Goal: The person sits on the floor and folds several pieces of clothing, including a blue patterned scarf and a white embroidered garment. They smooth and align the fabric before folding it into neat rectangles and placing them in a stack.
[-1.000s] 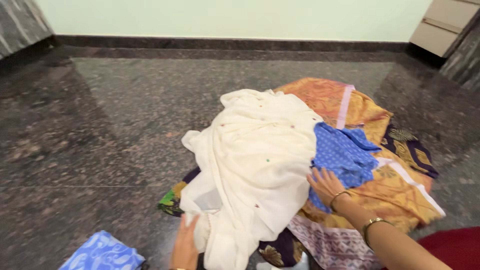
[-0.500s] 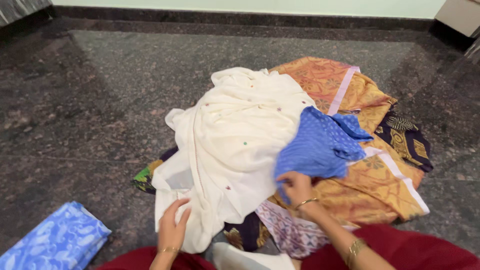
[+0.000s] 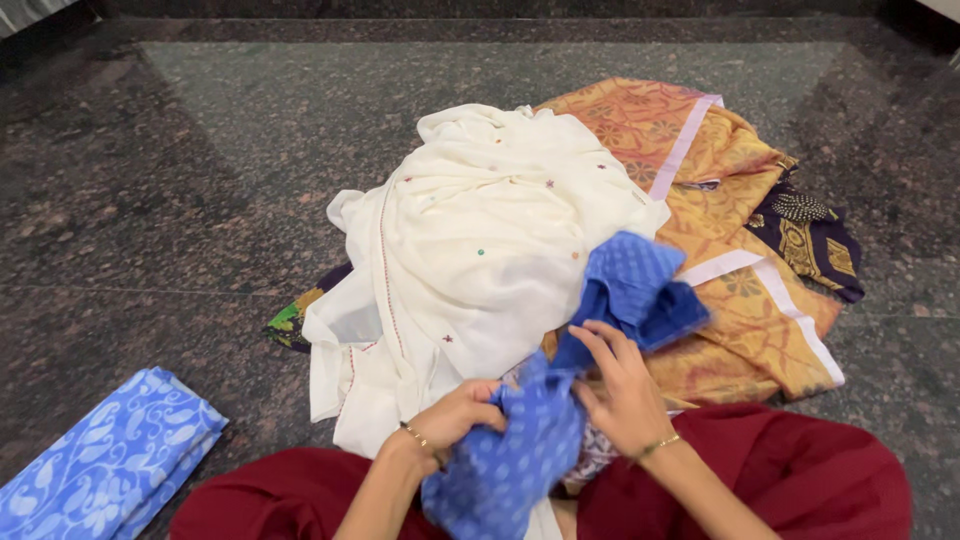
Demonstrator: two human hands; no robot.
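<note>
The blue dotted cloth (image 3: pixel 560 400) is a soft, crumpled garment in mid-blue, patterned all over with small pale dots. It runs as a bunched length from the top of the clothes pile down toward the person's lap. Its upper end lies rumpled against the edge of the cream cloth and over the orange fabric; its lower end hangs in loose folds. The left hand (image 3: pixel 462 415) and the right hand (image 3: pixel 620 390) both grip its middle.

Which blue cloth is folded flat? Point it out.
The light blue cloth with white leaf print, lying folded on the floor at lower left, apart from the pile. The darker blue dotted cloth is crumpled, gripped by both hands.
</note>
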